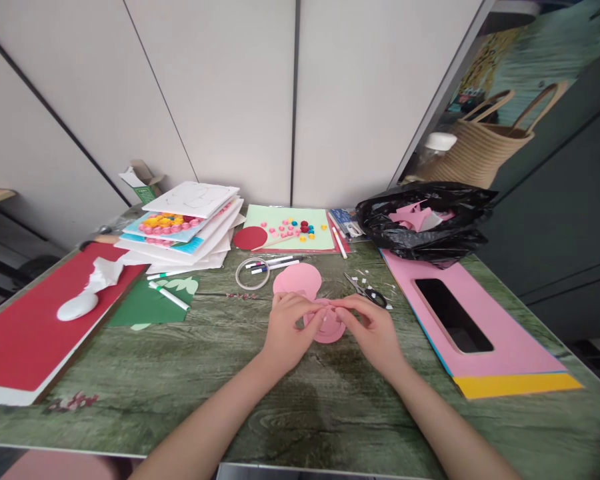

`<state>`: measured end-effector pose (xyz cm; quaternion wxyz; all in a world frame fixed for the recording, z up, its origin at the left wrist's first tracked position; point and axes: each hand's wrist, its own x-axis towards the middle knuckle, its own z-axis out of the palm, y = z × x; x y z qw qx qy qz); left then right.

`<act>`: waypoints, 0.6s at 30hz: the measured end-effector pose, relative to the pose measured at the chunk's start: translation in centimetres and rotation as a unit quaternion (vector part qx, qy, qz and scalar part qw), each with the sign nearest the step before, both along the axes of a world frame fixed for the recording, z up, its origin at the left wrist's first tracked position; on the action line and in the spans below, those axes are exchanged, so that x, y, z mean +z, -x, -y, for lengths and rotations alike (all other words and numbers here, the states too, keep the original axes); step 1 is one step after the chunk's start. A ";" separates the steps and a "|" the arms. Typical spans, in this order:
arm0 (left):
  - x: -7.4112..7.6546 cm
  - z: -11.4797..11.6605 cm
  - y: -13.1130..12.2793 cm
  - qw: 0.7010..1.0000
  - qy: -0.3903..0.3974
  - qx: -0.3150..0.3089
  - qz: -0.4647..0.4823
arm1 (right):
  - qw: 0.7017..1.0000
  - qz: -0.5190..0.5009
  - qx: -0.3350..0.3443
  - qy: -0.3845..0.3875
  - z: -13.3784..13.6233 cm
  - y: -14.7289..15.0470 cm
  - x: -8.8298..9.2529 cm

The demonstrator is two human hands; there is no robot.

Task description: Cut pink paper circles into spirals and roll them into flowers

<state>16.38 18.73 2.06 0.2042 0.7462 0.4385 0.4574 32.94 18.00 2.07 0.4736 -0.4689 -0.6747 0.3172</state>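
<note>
Both of my hands meet over a pink paper spiral [329, 328] at the middle of the table. My left hand [291, 327] pinches its upper left edge between thumb and fingers. On the other side, my right hand [373, 328] has thumb and fingers closed on its upper right edge. Just behind my left hand lie pink paper circles [300, 277], partly covered by its fingers. Black-handled scissors [373, 293] rest beyond my right hand among small white scraps.
A tape roll [253, 274] and pens [275, 265] lie behind the circles. Stacked papers [200, 200] stand back left, red sheets [25, 327] far left. Rolled paper pieces [305, 228] sit at the back. A black bag [430, 247] and a phone [453, 315] are right.
</note>
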 end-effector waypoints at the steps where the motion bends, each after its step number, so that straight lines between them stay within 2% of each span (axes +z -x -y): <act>1: 0.0 0.0 0.0 1.000 -0.001 -0.002 0.001 | 1.000 0.001 -0.001 0.000 0.0 0.0 0.0; 18: -0.2 0.2 -0.2 1.000 -0.008 -0.009 0.001 | 1.000 0.014 -0.015 0.012 0.0 0.0 -0.4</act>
